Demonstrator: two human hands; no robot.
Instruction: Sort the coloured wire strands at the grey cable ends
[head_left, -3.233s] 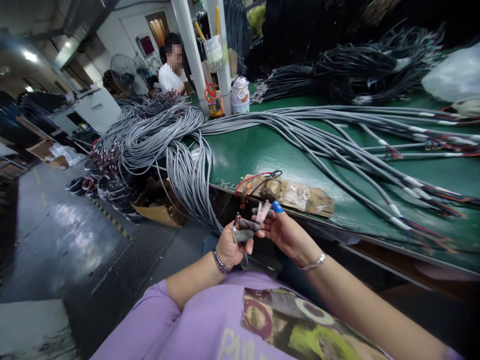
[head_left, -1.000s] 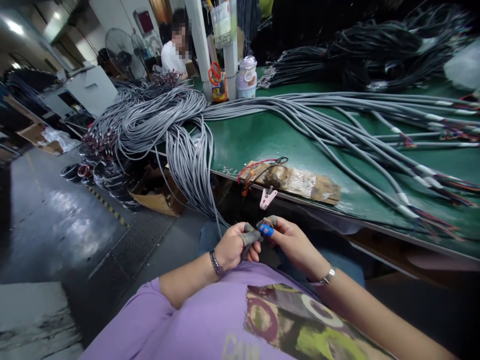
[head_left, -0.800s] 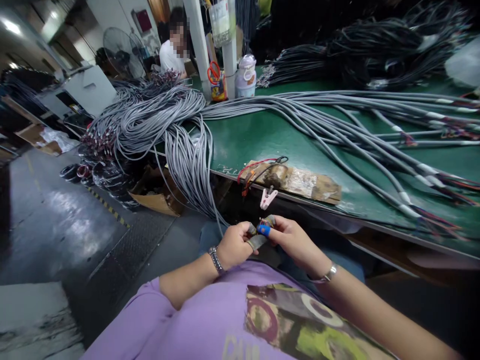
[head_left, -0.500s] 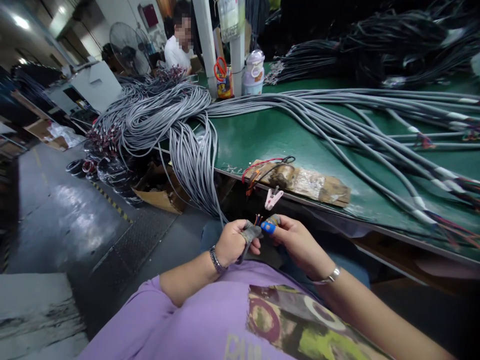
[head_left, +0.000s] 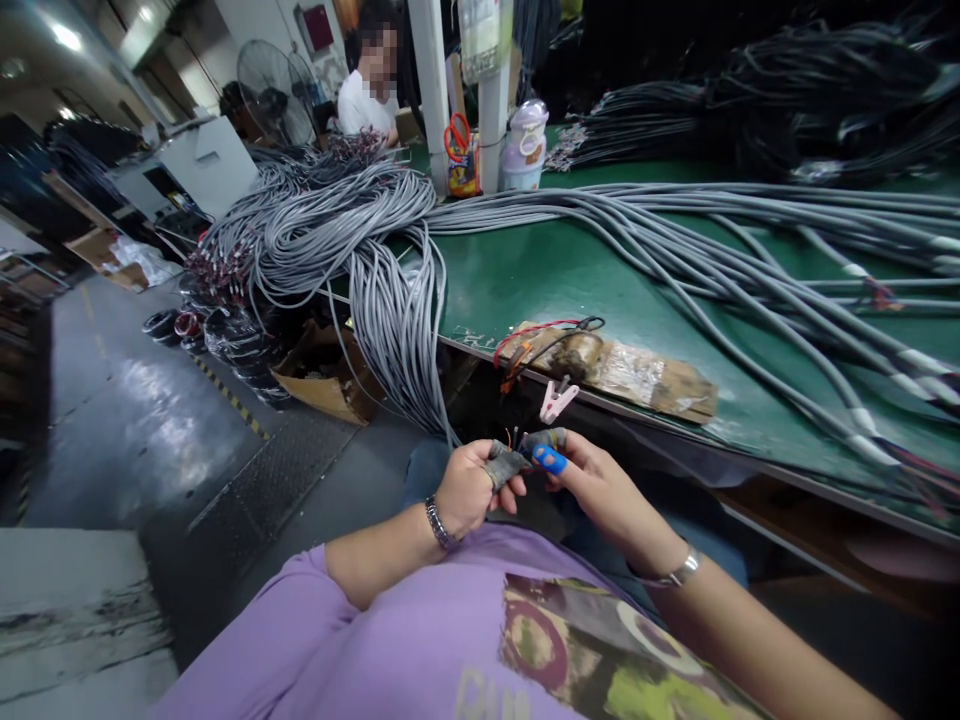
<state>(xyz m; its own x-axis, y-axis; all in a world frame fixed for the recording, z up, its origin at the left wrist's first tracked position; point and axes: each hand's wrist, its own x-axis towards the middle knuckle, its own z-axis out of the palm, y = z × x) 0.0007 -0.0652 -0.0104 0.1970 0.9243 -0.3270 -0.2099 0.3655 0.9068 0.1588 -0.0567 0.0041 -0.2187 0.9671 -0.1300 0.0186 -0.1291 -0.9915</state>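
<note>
My left hand (head_left: 469,487) is closed in my lap, its grey-taped thumb and finger pinching a cable end with thin coloured wires (head_left: 514,440) sticking up. My right hand (head_left: 592,482) meets it from the right, a blue cap on the thumb and grey tape on a finger, pinched on the same wire ends. A pink clip (head_left: 556,400) hangs just above both hands at the bench edge, under a taped cardboard strip (head_left: 630,368) with red and black leads.
A green bench (head_left: 540,275) carries long grey cables (head_left: 675,260) that spill off its left end in a heap (head_left: 330,225). Black cable bundles (head_left: 750,110) lie at the back. A pillar, scissors and a jar (head_left: 525,160) stand far off. Another person (head_left: 371,85) sits beyond. Cardboard box (head_left: 322,380) on the floor.
Earlier the pink clip sat between my fingers; now it hangs at the bench edge. My hands have dropped to my lap and keep working the wire ends. The view has drifted left.
</note>
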